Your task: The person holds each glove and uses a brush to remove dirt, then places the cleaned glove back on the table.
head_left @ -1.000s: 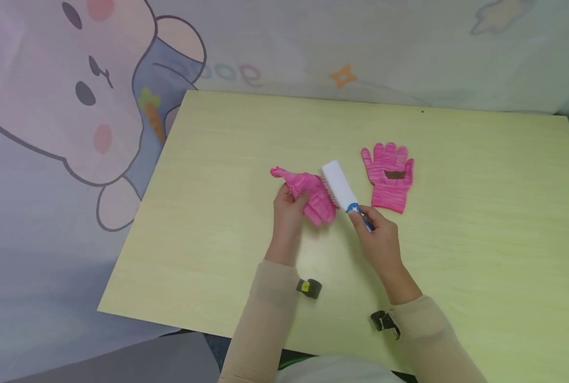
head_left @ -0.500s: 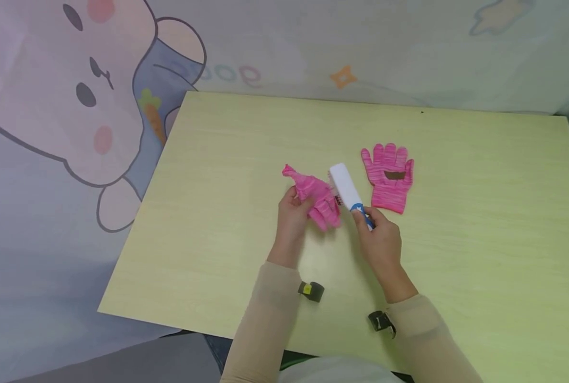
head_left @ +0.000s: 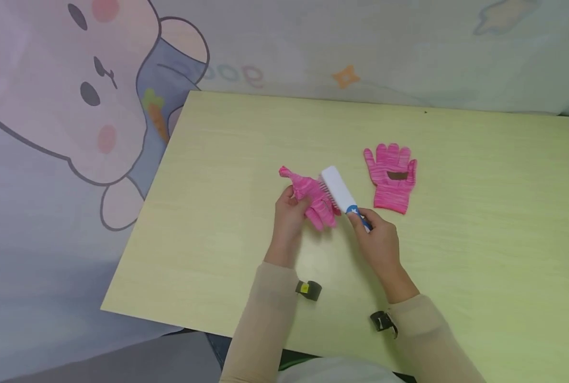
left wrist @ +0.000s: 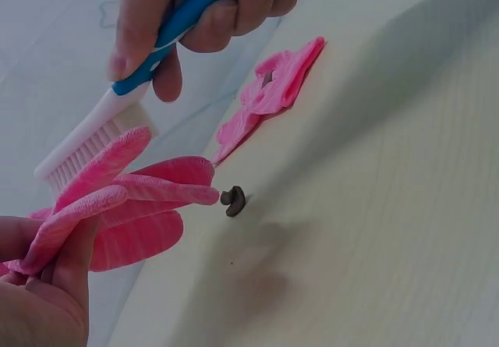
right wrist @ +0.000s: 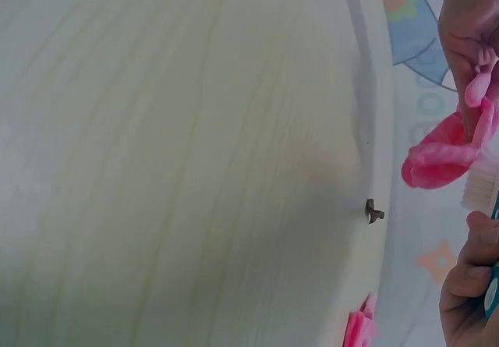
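My left hand (head_left: 289, 226) pinches a pink knitted glove (head_left: 310, 192) and holds it up over the table, its fingers hanging loosely. The right hand (head_left: 379, 239) grips a white-headed brush (head_left: 337, 187) by its blue handle, thumb along the top. In the head view the bristles lie against the glove's right side. In the left wrist view, the bristles (left wrist: 70, 160) are right behind the raised glove fingers. A second pink glove (head_left: 392, 191) lies flat on the table to the right, palm up, with a dark brown patch across it.
The pale yellow table (head_left: 208, 213) has its far edge against a printed cloth backdrop (head_left: 284, 42). A small dark brown curled piece (left wrist: 233, 201) lies on the table in both wrist views. Black wrist straps (head_left: 309, 290) show near both sleeves.
The brush and the held glove shifted slightly right by half a second ago, then back left. The bristles now sit closer along the glove. The flat glove stays in place on the table.
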The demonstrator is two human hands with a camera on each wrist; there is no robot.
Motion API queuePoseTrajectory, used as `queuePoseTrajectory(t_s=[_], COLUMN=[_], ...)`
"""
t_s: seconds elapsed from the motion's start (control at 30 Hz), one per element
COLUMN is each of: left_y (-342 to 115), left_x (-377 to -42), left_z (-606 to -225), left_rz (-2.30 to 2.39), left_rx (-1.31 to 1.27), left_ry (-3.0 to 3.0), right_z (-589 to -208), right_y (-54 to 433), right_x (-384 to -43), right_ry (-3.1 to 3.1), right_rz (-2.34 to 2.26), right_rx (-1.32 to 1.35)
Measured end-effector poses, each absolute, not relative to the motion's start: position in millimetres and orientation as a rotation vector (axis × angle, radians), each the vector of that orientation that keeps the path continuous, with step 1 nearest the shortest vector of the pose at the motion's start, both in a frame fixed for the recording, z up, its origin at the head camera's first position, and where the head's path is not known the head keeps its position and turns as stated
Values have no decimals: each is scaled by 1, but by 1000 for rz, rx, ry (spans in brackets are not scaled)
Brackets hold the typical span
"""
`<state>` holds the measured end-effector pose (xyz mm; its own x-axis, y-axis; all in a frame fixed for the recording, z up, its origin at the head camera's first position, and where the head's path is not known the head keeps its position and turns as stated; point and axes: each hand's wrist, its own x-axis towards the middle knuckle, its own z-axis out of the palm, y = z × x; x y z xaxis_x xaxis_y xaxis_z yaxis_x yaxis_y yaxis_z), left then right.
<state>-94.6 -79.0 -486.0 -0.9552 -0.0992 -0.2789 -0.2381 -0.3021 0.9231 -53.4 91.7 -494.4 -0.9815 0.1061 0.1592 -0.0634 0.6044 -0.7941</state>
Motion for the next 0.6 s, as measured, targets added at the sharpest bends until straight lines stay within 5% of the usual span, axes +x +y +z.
queuePoseTrajectory(t_s=[0.6], left_y=[-83], left_x=[-96], left_z=[-486], left_rz=[2400], left_rx=[-345], left_ry=[1933], right_z=[-490], right_y=[104], right_x=[-58], right_ry=[-2457], right_rz=[1499], right_rx=[-237])
